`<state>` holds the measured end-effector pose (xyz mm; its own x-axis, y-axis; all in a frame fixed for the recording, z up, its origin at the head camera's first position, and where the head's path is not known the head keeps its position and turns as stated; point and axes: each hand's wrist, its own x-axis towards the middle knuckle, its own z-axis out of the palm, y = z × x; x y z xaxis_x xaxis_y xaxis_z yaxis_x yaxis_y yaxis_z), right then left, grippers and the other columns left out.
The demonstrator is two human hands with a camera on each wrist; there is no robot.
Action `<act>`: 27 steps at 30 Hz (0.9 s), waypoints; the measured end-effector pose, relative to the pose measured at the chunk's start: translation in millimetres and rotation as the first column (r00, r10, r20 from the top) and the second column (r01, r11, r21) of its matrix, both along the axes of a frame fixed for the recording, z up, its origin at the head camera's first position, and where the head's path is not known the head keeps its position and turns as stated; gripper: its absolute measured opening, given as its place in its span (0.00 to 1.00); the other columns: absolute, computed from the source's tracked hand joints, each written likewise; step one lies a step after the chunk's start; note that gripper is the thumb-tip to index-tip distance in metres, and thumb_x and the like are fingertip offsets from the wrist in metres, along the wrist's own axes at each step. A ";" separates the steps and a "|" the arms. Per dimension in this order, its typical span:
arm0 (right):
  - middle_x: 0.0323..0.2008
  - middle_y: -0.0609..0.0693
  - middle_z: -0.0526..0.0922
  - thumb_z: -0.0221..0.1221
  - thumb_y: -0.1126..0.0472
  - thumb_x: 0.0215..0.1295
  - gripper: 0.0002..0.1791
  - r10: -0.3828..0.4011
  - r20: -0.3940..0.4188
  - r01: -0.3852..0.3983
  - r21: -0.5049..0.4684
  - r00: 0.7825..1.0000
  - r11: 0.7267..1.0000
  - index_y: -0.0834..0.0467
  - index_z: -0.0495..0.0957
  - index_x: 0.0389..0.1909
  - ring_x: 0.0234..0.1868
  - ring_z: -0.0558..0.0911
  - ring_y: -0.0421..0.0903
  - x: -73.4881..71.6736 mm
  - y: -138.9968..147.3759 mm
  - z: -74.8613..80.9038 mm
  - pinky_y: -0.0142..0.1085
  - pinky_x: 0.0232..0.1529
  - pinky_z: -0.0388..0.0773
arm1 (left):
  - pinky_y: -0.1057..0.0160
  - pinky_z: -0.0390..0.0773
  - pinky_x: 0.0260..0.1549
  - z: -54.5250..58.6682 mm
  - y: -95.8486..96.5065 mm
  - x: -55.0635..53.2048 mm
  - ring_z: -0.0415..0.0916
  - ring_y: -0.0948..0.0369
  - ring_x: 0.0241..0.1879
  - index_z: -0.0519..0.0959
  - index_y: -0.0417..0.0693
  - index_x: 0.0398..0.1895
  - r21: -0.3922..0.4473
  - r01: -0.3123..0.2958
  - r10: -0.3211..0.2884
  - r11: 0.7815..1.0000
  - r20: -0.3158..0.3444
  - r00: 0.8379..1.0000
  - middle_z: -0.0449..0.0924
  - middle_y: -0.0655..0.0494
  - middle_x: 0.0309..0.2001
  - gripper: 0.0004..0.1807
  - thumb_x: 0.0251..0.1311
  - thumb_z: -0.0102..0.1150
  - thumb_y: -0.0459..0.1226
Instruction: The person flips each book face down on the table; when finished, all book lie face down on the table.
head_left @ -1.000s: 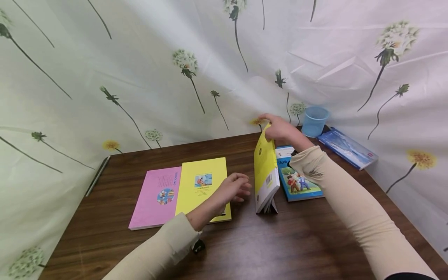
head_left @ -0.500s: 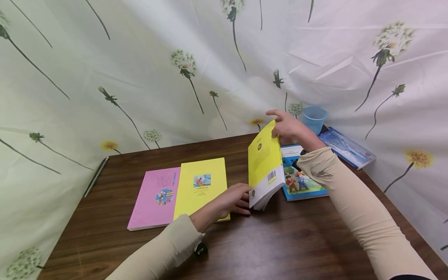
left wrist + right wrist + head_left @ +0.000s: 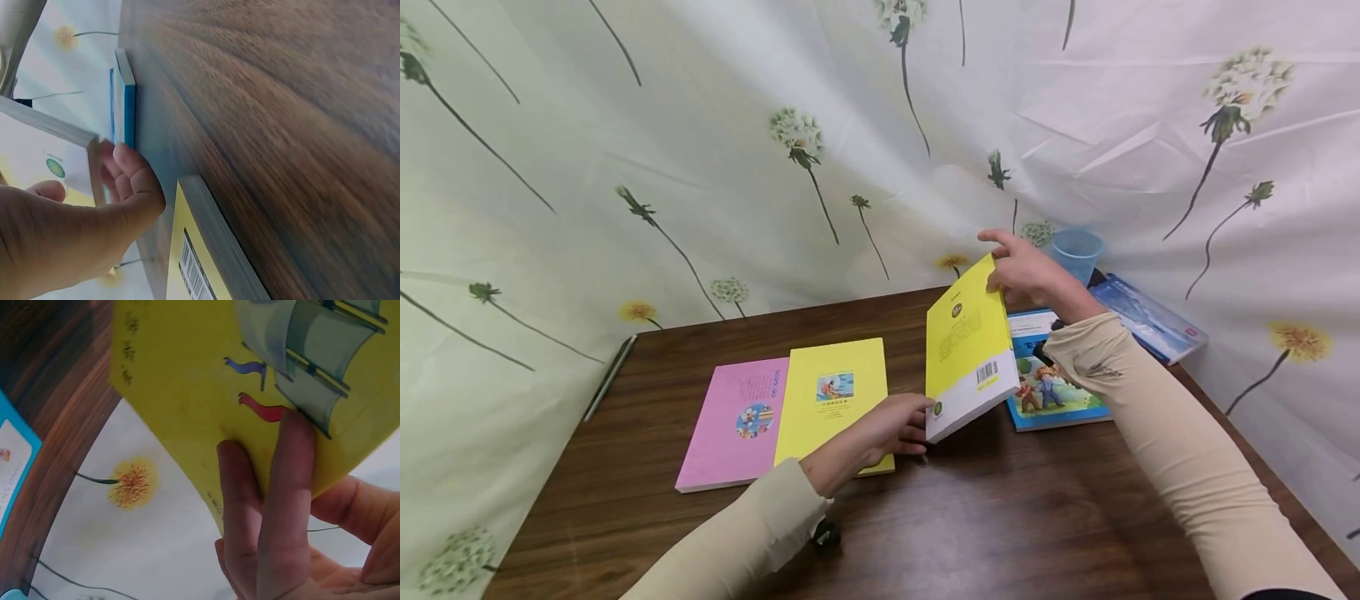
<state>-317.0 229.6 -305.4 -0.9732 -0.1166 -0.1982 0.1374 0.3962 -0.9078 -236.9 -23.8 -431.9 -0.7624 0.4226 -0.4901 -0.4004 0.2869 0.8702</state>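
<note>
A yellow book (image 3: 966, 342) with a white lower band and a barcode is tilted up over the table, back cover toward me. My right hand (image 3: 1033, 275) grips its upper right corner, index finger extended past the edge. In the right wrist view, several fingers (image 3: 290, 487) lie on the front cover, which shows a sailing ship, with the thumb on the other side. Down at the lower left corner, my left hand (image 3: 887, 429) pinches the book; the left wrist view has the thumb (image 3: 49, 189) on the white band and the other fingers behind.
Left of the held book, a second yellow book (image 3: 827, 362) lies flat beside a pink book (image 3: 726, 433). A blue picture book (image 3: 1067, 408) is on the right, partly covered by my arm. Behind it are a blue cup (image 3: 1077, 254) and another blue book (image 3: 1146, 315).
The held yellow book has turned from nearly edge-on to show its back cover, and its pages have closed up. My left hand has come to its lower corner; my right hand has shifted right.
</note>
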 end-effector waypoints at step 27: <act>0.69 0.67 0.59 0.50 0.79 0.61 0.50 0.086 -0.015 -0.086 -0.004 0.996 0.996 0.51 0.42 0.81 0.56 0.80 0.64 -5.9 6.2 -46.3 0.45 0.39 0.87 | 0.62 0.78 0.34 3.4 -25.5 4.7 0.78 0.61 0.34 0.75 0.37 0.60 -0.049 -0.131 0.117 0.990 -0.226 0.967 0.84 0.45 0.47 0.23 0.68 0.55 0.43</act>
<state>-322.9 235.8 -351.7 -0.9623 -0.2010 -0.1832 0.0895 0.4018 -0.9113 -232.1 -49.3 -428.5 -0.8997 0.2915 -0.3250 -0.2349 0.3042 0.9232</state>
